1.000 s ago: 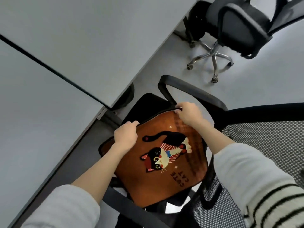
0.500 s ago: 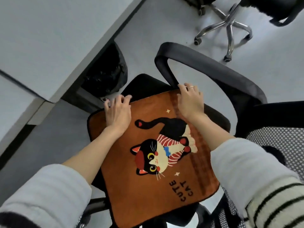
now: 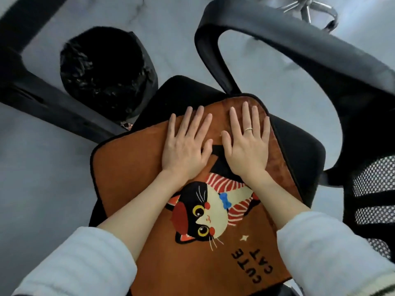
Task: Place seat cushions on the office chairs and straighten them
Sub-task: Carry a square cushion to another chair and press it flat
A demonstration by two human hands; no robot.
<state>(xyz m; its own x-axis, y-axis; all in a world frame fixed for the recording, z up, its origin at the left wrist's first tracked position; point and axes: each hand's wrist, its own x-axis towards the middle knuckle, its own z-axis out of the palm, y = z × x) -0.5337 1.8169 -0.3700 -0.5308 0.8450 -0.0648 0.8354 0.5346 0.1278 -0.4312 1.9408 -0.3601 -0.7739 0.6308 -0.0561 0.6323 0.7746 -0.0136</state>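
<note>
An orange-brown seat cushion (image 3: 128, 167) with a cat picture and the words CUTE CAT lies flat on the black seat (image 3: 299, 150) of an office chair. My left hand (image 3: 186, 144) and my right hand (image 3: 245, 146) lie side by side on the far half of the cushion, palms down, fingers straight and spread. Black seat shows beyond the cushion's far and right edges. My forearms cover part of the cat picture.
The chair's black armrests arch at the far right (image 3: 299, 43) and far left (image 3: 42, 99). Its mesh backrest (image 3: 374, 189) stands at the right. A bin lined with a black bag (image 3: 102, 69) sits on the grey floor beyond the seat. Another chair's chrome base (image 3: 310, 7) shows at top.
My hands let go of the cushion's far edge, laid it on the seat and slid together, flat, toward its middle. My head has come closer over the chair.
</note>
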